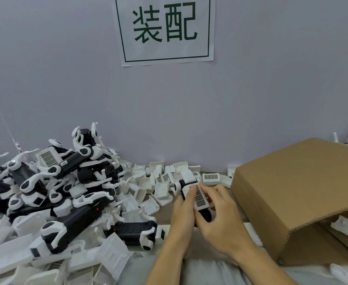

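Above the cluttered table [163,217], left hand [181,211] and right hand [220,220] clasp a black-and-white device [199,198] held between them.

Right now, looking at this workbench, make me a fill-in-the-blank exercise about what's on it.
1. The left hand and the right hand together grip ____ grille-covered part.
2. The cardboard box sits to the ____ of both hands.
3. The pile of black-and-white parts lies to their ____.
4. The wall sign has characters printed in dark ____.
Missing words: one; right; left; green.
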### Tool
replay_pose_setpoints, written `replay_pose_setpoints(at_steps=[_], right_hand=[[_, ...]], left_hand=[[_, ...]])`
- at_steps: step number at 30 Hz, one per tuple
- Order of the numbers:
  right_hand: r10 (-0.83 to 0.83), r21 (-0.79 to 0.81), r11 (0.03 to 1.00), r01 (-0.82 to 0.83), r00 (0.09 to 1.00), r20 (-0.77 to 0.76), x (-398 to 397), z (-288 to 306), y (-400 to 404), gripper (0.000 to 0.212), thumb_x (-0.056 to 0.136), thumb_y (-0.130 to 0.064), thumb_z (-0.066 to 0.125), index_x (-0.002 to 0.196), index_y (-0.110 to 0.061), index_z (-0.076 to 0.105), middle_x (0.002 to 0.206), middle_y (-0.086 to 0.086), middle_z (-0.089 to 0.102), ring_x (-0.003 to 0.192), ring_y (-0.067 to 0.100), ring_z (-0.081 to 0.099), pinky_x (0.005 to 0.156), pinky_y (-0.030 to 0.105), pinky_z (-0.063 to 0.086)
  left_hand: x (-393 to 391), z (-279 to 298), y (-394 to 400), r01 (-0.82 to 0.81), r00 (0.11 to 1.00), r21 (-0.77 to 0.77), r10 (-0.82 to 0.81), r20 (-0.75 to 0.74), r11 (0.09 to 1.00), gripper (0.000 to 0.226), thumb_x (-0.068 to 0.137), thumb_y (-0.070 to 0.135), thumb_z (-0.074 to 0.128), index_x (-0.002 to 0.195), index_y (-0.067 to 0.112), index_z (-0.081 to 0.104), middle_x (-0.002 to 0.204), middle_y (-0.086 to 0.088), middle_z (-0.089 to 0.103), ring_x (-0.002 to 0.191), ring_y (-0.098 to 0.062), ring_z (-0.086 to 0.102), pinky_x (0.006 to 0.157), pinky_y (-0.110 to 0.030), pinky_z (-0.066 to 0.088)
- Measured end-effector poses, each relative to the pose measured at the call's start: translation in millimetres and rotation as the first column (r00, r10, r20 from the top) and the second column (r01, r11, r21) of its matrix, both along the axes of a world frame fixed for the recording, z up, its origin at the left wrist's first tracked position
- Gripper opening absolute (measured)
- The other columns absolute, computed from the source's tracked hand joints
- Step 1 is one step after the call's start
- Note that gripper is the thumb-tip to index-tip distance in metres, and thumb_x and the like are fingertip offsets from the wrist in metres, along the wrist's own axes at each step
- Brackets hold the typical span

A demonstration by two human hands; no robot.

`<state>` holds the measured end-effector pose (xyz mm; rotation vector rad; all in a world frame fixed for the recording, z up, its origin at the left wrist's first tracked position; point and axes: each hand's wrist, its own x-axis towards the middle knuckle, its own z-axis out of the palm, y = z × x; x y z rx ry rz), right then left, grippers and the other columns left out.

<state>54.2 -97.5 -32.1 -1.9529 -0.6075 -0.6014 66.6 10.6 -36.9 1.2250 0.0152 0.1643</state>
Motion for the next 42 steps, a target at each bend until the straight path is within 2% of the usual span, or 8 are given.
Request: replay_pose_setpoints(at_steps=[4, 8, 12, 14, 17, 22, 27, 42], right_hand=[[0.046, 0.032, 0.998, -0.046, 0.999, 0.014, 0, -1, -1, 0.05, 0.085, -0.025, 0.065, 0.133, -0.035, 0.055, 0.102, -0.021, 0.05, 0.1, 0.004, 0.059, 0.081, 0.011, 0.048], [-0.049, 0.189, 0.98, 0.063, 0.996, -0.079, 6, -4, -3, 0.025, 0.093, -0.021, 0.067, 0.115, -0.033, 0.064, 0.101, -0.015, 0.063, 0.092, 0.007, 0.062, 0.076, 0.023, 0.053], [-0.021, 0.282, 0.955, 0.087, 0.973, -0.23, 10, -3, -3, 0.009, 0.093, -0.027, 0.068, 0.102, -0.027, 0.069, 0.087, -0.006, 0.07, 0.081, 0.011, 0.065, 0.072, 0.027, 0.053], [0.017, 0.32, 0.944, 0.075, 0.961, -0.275, 11, -4, -3, 0.008, 0.093, -0.026, 0.069, 0.101, -0.025, 0.07, 0.087, -0.005, 0.072, 0.082, 0.01, 0.066, 0.073, 0.022, 0.052], [0.102, 0.396, 0.917, 0.054, 0.926, -0.362, 11, -3, -4, 0.01, 0.094, -0.024, 0.066, 0.101, -0.021, 0.072, 0.092, -0.002, 0.074, 0.089, 0.013, 0.068, 0.076, 0.019, 0.053], [0.32, 0.54, 0.841, -0.036, 0.838, -0.443, 7, 4, -5, 0.033, 0.1, -0.034, 0.054, 0.097, -0.013, 0.079, 0.094, 0.007, 0.078, 0.094, 0.023, 0.074, 0.085, 0.037, 0.057], [0.271, 0.597, 0.801, 0.043, 0.863, -0.425, 8, 5, -5, 0.027, 0.098, -0.028, 0.059, 0.094, -0.011, 0.08, 0.091, 0.009, 0.078, 0.091, 0.026, 0.075, 0.086, 0.042, 0.058], [0.254, 0.579, 0.811, 0.082, 0.843, -0.475, 10, 5, -9, 0.023, 0.092, -0.03, 0.067, 0.084, -0.014, 0.082, 0.085, 0.007, 0.079, 0.085, 0.021, 0.076, 0.072, 0.028, 0.06]], left_hand=[[-1, 2, 1, -0.028, 0.999, -0.003, 0.028, -0.033, 1.0, 0.039, 0.091, 0.049, 0.061, 0.115, 0.02, 0.072, 0.105, -0.005, 0.078, 0.1, -0.02, 0.074, 0.081, -0.034, 0.057], [-1, 2, 1, -0.009, 1.0, 0.069, 0.011, -0.023, 0.998, 0.037, 0.1, 0.05, 0.052, 0.11, 0.023, 0.076, 0.105, -0.005, 0.078, 0.102, -0.023, 0.074, 0.094, -0.046, 0.057], [-5, 5, 0, 0.012, 1.0, 0.085, -0.014, 0.016, 0.996, 0.036, 0.099, 0.054, 0.05, 0.094, 0.035, 0.08, 0.098, -0.001, 0.079, 0.092, -0.017, 0.076, 0.069, -0.027, 0.06], [-6, 6, 0, 0.008, 1.0, 0.059, -0.009, 0.013, 0.998, 0.038, 0.1, 0.05, 0.05, 0.096, 0.026, 0.08, 0.098, -0.007, 0.079, 0.09, -0.023, 0.077, 0.063, -0.031, 0.061], [-8, 7, -3, 0.005, 1.0, 0.074, -0.007, 0.025, 0.997, 0.037, 0.1, 0.048, 0.052, 0.107, 0.02, 0.075, 0.1, -0.005, 0.079, 0.094, -0.021, 0.076, 0.079, -0.039, 0.062], [-10, 9, -4, -0.013, 0.993, 0.117, 0.0, 0.115, 0.993, 0.027, 0.097, 0.041, 0.061, 0.102, 0.02, 0.076, 0.099, -0.004, 0.078, 0.094, -0.018, 0.075, 0.074, -0.023, 0.059], [-12, 10, -5, 0.036, 0.986, 0.148, -0.059, 0.156, 0.988, 0.028, 0.094, 0.039, 0.061, 0.106, 0.017, 0.074, 0.102, -0.009, 0.077, 0.099, -0.024, 0.074, 0.081, -0.03, 0.06], [-12, 12, -5, -0.047, 0.995, 0.219, 0.025, 0.101, 0.975, 0.027, 0.102, 0.025, 0.056, 0.094, 0.008, 0.076, 0.081, -0.003, 0.078, 0.076, -0.011, 0.075, 0.062, -0.019, 0.055]])
